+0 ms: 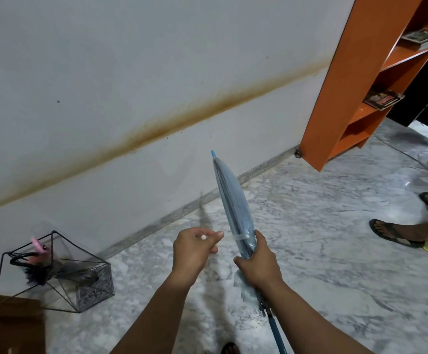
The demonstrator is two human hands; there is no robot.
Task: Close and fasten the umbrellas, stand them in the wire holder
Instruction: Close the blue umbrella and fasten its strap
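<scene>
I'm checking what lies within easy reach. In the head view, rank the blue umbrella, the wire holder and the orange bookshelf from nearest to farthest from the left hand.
From the left hand:
1. Blue umbrella, just to its right, gripped by the right hand.
2. Wire holder, on the floor to the left, by the wall.
3. Orange bookshelf, up at the far right.

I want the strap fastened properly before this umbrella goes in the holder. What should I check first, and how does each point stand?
1. Canopy folded tight: ok, the blue umbrella is closed and slim.
2. Firm hold: ok, right hand grips the canopy's lower end.
3. Strap wrapped round: ok, a pale band circles the canopy.
4. Strap end in hand: ok, left hand pinches its white tab.
5. Strap fastened: not ok.
6. Room in the wire holder: cannot tell; it already holds umbrellas.
</scene>
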